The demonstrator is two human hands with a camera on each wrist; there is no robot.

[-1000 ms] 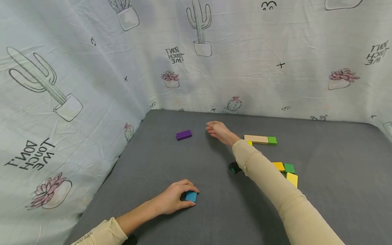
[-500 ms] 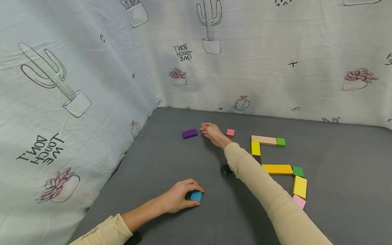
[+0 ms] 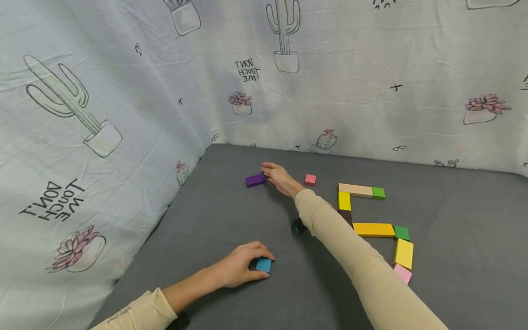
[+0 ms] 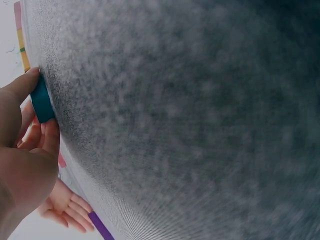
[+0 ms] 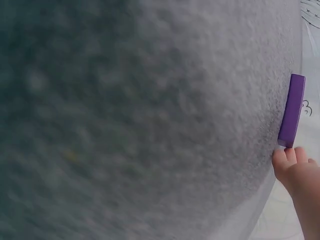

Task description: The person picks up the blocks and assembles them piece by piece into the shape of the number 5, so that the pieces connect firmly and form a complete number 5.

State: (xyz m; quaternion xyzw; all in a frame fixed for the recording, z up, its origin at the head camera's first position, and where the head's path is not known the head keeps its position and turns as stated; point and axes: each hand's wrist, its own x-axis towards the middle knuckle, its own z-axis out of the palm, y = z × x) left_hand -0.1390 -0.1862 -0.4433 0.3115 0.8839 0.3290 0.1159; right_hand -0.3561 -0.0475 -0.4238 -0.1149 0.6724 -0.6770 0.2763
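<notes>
On the grey table, my left hand [image 3: 239, 266] pinches a small blue block [image 3: 264, 264] between thumb and fingers. In the left wrist view the same block [image 4: 42, 102] looks teal and stands close to the cloth. Farther back, my right hand [image 3: 280, 178] has its fingers extended at the right end of a purple block [image 3: 255, 180]. That purple block [image 5: 292, 111] lies just beyond the right fingertips [image 5: 290, 154] in the right wrist view; whether they touch it I cannot tell.
A red-pink block [image 3: 310, 179] lies right of my right hand. Farther right, a bent line of blocks includes a beige block [image 3: 355, 190], an orange block [image 3: 373, 229] and a yellow block [image 3: 404, 253]; the right sleeve [image 3: 354, 252] partly covers it. Printed cloth [image 3: 338, 82] hangs behind.
My right hand has moved left to the purple block, and its arm has uncovered the red-pink block and more of the line. The left hand keeps its pinch on the blue block.
</notes>
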